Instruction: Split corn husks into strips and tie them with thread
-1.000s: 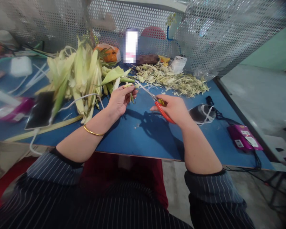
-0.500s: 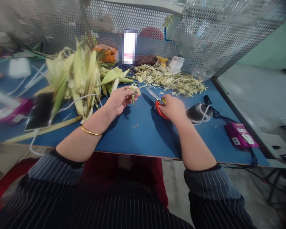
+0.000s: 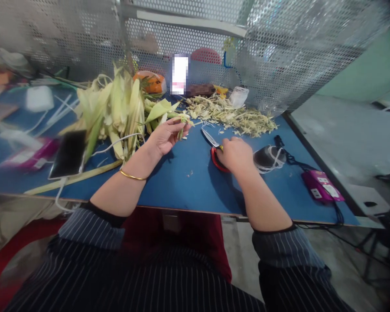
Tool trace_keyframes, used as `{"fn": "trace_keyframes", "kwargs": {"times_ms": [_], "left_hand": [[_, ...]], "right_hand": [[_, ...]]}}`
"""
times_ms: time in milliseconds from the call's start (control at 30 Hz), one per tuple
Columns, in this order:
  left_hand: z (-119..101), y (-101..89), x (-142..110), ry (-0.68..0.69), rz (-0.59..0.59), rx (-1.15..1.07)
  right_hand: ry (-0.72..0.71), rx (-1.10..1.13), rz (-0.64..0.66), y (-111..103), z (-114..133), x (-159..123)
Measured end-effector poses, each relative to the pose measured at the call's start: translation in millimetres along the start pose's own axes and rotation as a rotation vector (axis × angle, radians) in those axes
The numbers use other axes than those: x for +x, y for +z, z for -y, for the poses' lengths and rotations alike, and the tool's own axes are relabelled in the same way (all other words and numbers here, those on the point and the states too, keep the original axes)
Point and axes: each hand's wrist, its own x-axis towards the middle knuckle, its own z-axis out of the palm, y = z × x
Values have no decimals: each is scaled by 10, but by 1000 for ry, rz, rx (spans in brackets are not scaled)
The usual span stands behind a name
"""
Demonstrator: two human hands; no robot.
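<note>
Scissors (image 3: 209,137) are held by the right hand (image 3: 238,156), whose fingers are curled closed about the red handles; the blades are pointed away and to the left, and look close together. Whether the scissors are rested on the table (image 3: 182,190) or raised from it cannot be told. To the left of the scissors, small husk pieces (image 3: 183,123) are pinched between the thumb and fingers of the left hand (image 3: 167,136), with the other fingers loosely bent. A gold bangle (image 3: 133,177) is worn on the left forearm.

Beyond the scissors, a long heap of shredded husk (image 3: 227,109) is spread over the blue tabletop, with a crumpled clear wrapper (image 3: 238,97) set at its back edge. Farther left of the scissors, whole corn husks (image 3: 117,112) are piled in a bundle, by which an orange packet (image 3: 155,82) is partly hidden. A black-screened phone (image 3: 68,154) is placed at the near left of that bundle, plugged into a white cable. A bright, blurred-out screen (image 3: 179,74) is stood upright beyond the scissors and slightly left.

To the right of the scissors, a dark object (image 3: 269,158) is wrapped in white cord, and farther right a purple power strip (image 3: 321,186) is seen. Behind everything, the table is backed by a perforated metal screen (image 3: 182,34).
</note>
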Motion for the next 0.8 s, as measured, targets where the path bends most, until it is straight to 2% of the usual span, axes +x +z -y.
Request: {"fn": "trace_keyframes", "kwargs": {"times_ms": [67, 133, 200, 233, 300, 367, 433, 500, 567, 600, 633, 733, 767, 800], "left_hand": [[-53, -10, -5, 62, -12, -18], [-107, -23, -6, 106, -36, -53], [-149, -39, -2, 110, -76, -89], [-163, -45, 0, 102, -99, -107], [-181, -54, 1, 72, -128, -141], [-189, -51, -4, 34, -132, -164], [-198, -40, -15, -3, -136, -170], [-206, -25, -29, -24, -146, -167], [-208, -12, -44, -29, -148, -163], [-204, -8, -50, -30, -141, -157], [-196, -5, -54, -29, -130, -147], [-141, 1, -57, -32, -91, -100], [-115, 4, -55, -33, -80, -83], [-87, 7, -51, -34, -73, -67]], "right_hand": [[-159, 87, -89, -19, 109, 67], [-446, 234, -119, 36, 303, 150], [-722, 301, -90, 175, 539, 245], [-807, 293, -61, 265, 645, 303], [-865, 264, -15, 440, 778, 459], [-819, 225, 4, 551, 762, 678], [-628, 152, -1, 560, 619, 935], [-441, 112, -69, 481, 432, 1166], [-362, 178, -191, 365, 294, 1313], [-325, 220, -218, 311, 259, 1348], [-301, 256, -187, 267, 247, 1360], [-270, 293, 8, 201, 280, 1287], [-257, 299, -4, 196, 294, 1235], [-235, 326, -73, 193, 304, 1169]]}}
